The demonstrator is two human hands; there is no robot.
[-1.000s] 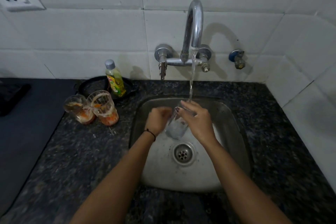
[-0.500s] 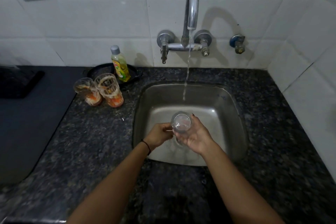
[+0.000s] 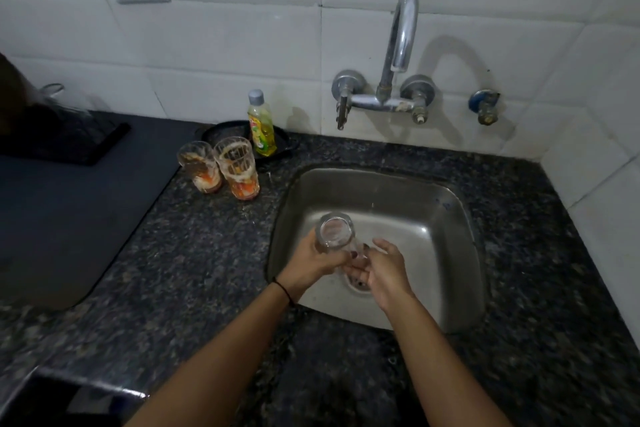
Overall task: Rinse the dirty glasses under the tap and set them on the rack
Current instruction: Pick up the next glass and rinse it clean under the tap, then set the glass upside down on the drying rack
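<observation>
My left hand is wrapped around a clear glass, held tilted over the near left part of the steel sink with its mouth facing up towards me. My right hand sits just to the right of the glass's base with fingers spread, gripping nothing. The chrome tap stands on the wall behind, and I see no stream from its spout. Two dirty glasses with orange residue stand side by side on the counter left of the sink.
A yellow dish-soap bottle stands on a black dish behind the dirty glasses. A dark flat mat covers the counter's left side, with a black tray at its back. A blue valve sticks out of the wall at right.
The glass left the stream and came down towards me over the sink. It passed from my right hand to my left. The water stream is no longer visible.
</observation>
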